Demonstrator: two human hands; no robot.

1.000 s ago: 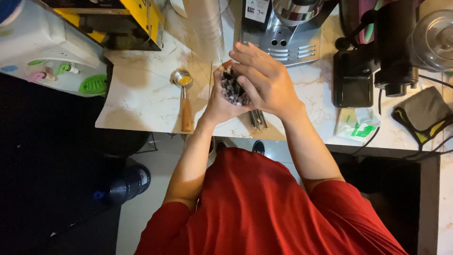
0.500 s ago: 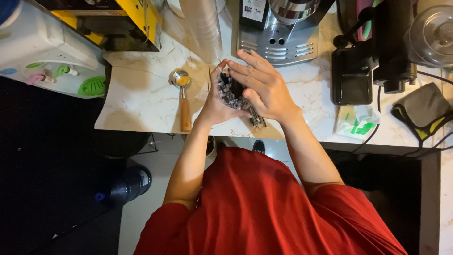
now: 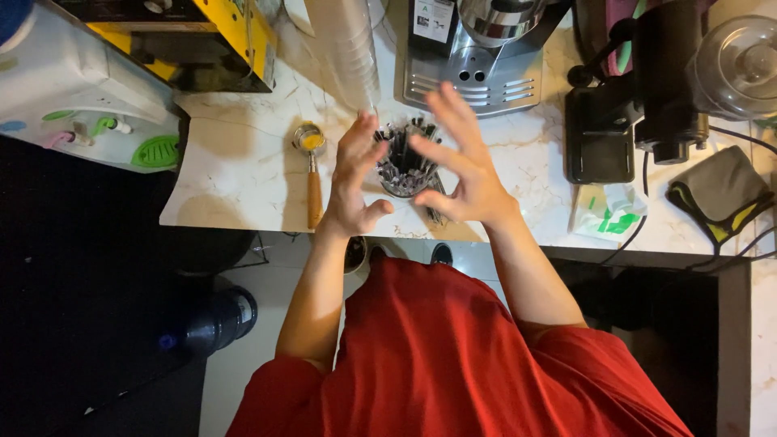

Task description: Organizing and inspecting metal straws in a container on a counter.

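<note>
A clear cup full of dark drinking straws (image 3: 402, 162) stands on the marble counter (image 3: 235, 174) in front of me. My left hand (image 3: 354, 180) hovers at its left side with fingers spread, holding nothing. My right hand (image 3: 463, 166) is on the cup's right, also spread wide and apart from the straws. A few loose dark straws (image 3: 435, 212) lie on the counter under my right hand.
A portafilter with a wooden handle (image 3: 312, 174) lies left of my hands. A steel espresso machine (image 3: 477, 48) and a stack of clear cups (image 3: 346, 48) stand behind. A black grinder (image 3: 639, 97), a green-and-white packet (image 3: 609, 212), a yellow box (image 3: 202, 36) and a white dispenser (image 3: 77, 89) surround them.
Both hands were closed around the bundle of straws. They have now let go and spread apart, leaving the straws standing in the cup.
</note>
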